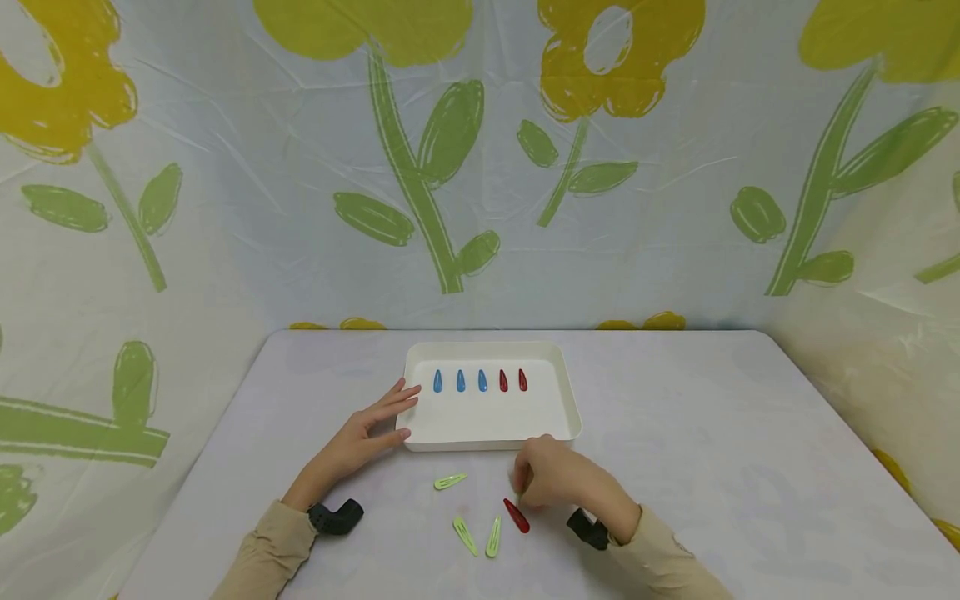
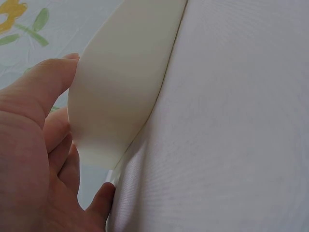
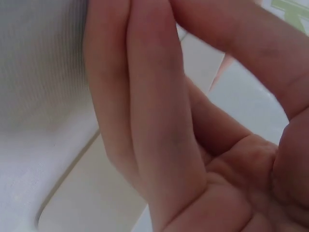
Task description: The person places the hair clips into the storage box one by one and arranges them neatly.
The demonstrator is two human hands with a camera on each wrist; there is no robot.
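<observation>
A white tray (image 1: 487,421) holds a row of snap hair clips: three blue hair clips (image 1: 461,381) at left, two red hair clips (image 1: 503,381) at right. My left hand (image 1: 367,433) rests with extended fingers at the tray's left rim; in the left wrist view its thumb touches the tray wall (image 2: 120,77). Just in front of the tray's near right corner, my right hand (image 1: 555,473) is lowered to the table, fingers bent down. Its fingertips are hidden in the head view and cut off in the right wrist view. Beside it lies a red hair clip (image 1: 516,516).
Three light green hair clips lie on the table before the tray: one green clip (image 1: 450,482) nearer the tray, another green clip (image 1: 465,536) and a third (image 1: 493,537) closer to me. A flower-patterned curtain (image 1: 300,208) hangs behind the white table (image 1: 675,417).
</observation>
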